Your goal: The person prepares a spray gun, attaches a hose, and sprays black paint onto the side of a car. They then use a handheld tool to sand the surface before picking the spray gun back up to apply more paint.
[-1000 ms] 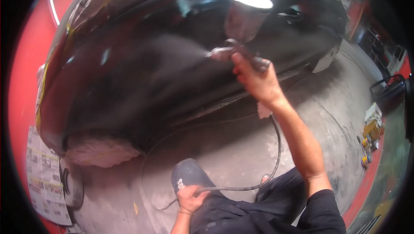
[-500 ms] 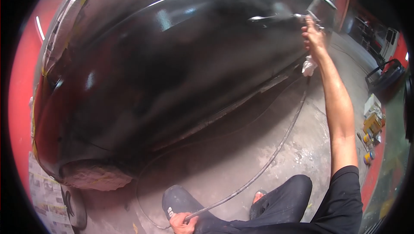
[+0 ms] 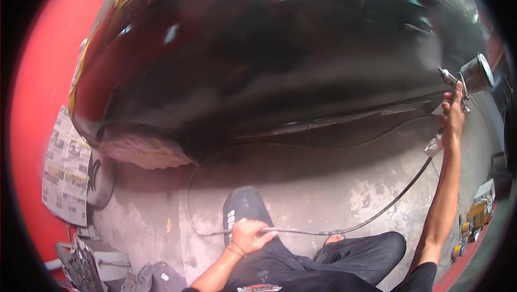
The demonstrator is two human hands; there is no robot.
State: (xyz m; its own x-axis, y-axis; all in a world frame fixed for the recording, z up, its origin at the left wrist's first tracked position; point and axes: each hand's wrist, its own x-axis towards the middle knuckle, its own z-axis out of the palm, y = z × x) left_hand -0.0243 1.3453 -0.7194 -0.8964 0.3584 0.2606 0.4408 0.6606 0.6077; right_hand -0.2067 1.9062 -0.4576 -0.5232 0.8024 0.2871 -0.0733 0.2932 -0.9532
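At the far right, my right hand [image 3: 454,110] is wrapped round the handle of a spray gun [image 3: 448,77], whose paint cup [image 3: 477,74] tilts up to the right. The gun points at the dark car side panel [image 3: 344,71], apart from its surface. A white cloth or tape [image 3: 432,145] is bunched below the grip, where the air hose [image 3: 396,200] joins. My left hand [image 3: 249,236] rests over my thigh, closed on the hose, which loops from there across the floor. Newspaper masking [image 3: 67,168] hangs at the car's left end.
A red wall or panel [image 3: 40,92] stands at left. A tyre [image 3: 101,179] and dark scrap parts [image 3: 81,265] lie lower left. Boxes [image 3: 478,212] and small cans [image 3: 458,251] sit at the right edge. The hose also trails along the concrete floor [image 3: 145,200] under the car.
My view has shifted down and left. My right hand and the spray gun are lower and further right in view. Spray mist seen before the nozzle earlier no longer shows clearly. Left hand stays on the hose.
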